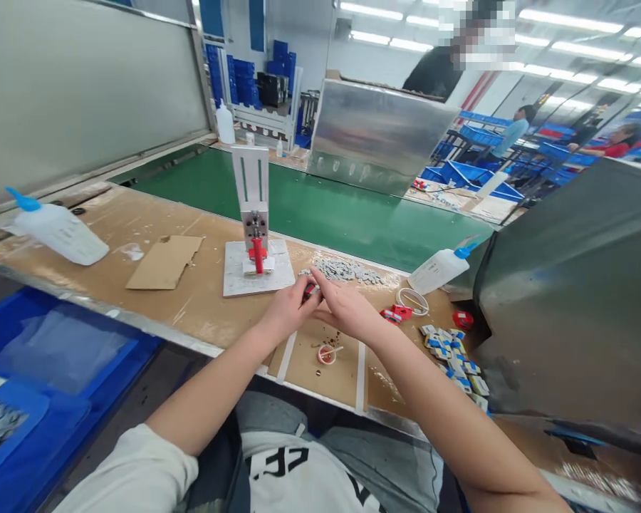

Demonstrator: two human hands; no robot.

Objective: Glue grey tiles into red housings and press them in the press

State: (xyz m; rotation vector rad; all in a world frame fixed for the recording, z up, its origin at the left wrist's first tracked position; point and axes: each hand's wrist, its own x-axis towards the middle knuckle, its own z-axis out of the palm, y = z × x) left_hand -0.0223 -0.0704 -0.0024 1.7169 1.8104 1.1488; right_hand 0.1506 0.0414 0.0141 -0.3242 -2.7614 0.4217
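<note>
My left hand [291, 308] and my right hand [342, 308] meet over the brown workbench [154, 299], fingers pinched together around a small red part [310, 288]. Just beyond them lies a heap of small grey pieces [345, 270]. A small press jig with a red handle [256, 246] stands on a pale base plate to the left of my hands. Below my hands sits a small round cap [327, 353] with a stick in it. More red parts [396, 313] lie to the right.
Two squeeze bottles with blue nozzles lie at the left [58, 231] and right [441, 269]. A tape ring [412, 301], blue-and-white finished pieces [456, 360], a cardboard scrap [165, 262], a green conveyor belt [325, 210], a blue bin [43, 385]. Other people work beyond the belt.
</note>
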